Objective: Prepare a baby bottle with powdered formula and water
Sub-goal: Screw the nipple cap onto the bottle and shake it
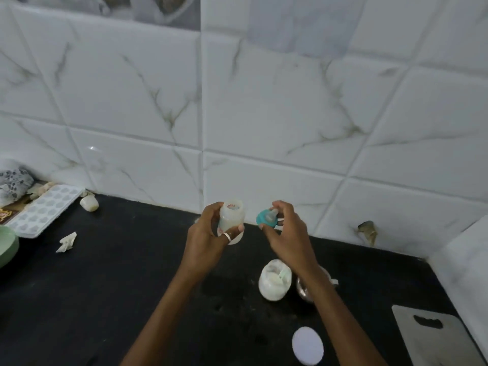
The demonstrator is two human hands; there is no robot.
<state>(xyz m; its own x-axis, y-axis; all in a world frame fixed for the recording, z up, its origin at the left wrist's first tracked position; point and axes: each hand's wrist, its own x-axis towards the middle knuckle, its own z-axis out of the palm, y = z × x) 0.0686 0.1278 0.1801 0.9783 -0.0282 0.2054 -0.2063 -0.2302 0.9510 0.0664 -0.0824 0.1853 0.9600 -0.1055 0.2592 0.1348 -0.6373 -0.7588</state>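
Observation:
My left hand (208, 233) grips a small translucent baby bottle (231, 220) above the black counter (118, 281). The bottle is upright, its mouth open, and it holds a whitish liquid. Just to its right, my right hand (284, 228) pinches the teal collar with its teat (266, 216), a short gap away from the bottle's mouth. Below my right forearm stands an open jar of white powder (274, 280) with a pale scoop inside it. The jar's round white lid (307, 346) lies flat on the counter near the front.
A steel cup (306, 289) sits right of the powder jar, partly hidden by my forearm. A cutting board (433, 336) lies at the right. At the left are an ice tray (45, 210), a green bowl (6, 247), a crumpled paper scrap (67, 241) and a small cream piece (89, 203).

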